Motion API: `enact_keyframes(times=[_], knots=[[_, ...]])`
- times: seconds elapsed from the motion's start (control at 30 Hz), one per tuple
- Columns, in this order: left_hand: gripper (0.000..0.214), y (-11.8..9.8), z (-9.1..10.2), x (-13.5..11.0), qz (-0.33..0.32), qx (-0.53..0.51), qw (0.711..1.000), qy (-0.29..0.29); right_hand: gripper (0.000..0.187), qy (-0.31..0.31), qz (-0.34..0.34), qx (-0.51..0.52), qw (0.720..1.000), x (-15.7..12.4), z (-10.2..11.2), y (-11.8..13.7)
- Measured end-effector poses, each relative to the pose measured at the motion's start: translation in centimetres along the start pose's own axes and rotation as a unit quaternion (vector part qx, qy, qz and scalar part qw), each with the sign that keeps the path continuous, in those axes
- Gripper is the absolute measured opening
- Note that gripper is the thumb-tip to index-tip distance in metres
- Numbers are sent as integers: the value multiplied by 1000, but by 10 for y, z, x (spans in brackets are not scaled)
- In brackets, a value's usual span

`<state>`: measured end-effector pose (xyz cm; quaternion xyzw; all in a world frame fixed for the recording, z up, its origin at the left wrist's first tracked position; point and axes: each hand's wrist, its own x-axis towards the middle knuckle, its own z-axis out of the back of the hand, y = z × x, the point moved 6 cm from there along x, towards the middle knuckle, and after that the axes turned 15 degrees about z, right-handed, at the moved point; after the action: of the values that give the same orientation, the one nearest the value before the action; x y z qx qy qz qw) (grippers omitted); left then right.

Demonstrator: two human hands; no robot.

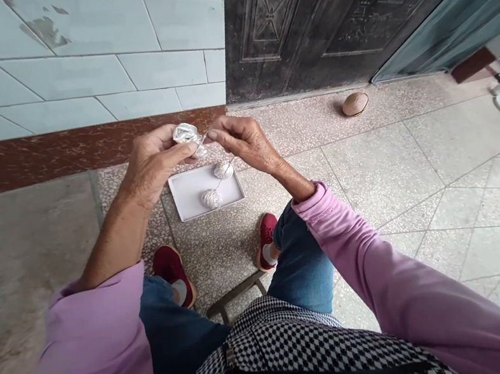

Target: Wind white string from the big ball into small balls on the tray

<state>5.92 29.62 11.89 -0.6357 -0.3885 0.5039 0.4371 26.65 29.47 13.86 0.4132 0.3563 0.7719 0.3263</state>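
My left hand (153, 159) is closed around a small bundle of shiny white yarn (186, 135), held up in front of me. Close beside it, my right hand (244, 141) pinches a thin strand of the same yarn between thumb and forefinger. Below both hands a shallow white tray (188, 194) lies on the floor. Two balls of white yarn rest in it: one ball (224, 169) near its far right corner, the other ball (211, 199) nearer to me. A thread runs from the balls up toward my right hand.
A rounded tan object (355, 104) sits on the floor by the dark door (293, 24). The tiled wall (64, 65) rises ahead on the left. My red shoes (171, 272) stand on either side of the tray's near side. Part of a stool frame (237, 291) shows between my legs.
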Motion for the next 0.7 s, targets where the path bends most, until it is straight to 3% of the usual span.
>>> enact_keyframes(times=[0.13, 0.27, 0.43, 0.6, 0.7], knots=[[34, 7, -12, -4, 53, -26, 994, 97, 53, -20, -12, -49, 999, 0, 10, 0], [37, 8, -16, -8, 84, 9, 986, 147, 46, -2, -5, -79, 997, -3, 7, 4], [36, 0, -22, -23, 93, 99, 972, 190, 65, -32, 34, -74, 996, 3, 7, -4], [30, -15, -17, -28, 47, 27, 986, 159, 76, -18, -27, -8, 999, 8, 6, -37], [33, -22, 0, -23, 24, -43, 993, 106, 81, 82, -48, 64, 993, 2, -4, -45]])
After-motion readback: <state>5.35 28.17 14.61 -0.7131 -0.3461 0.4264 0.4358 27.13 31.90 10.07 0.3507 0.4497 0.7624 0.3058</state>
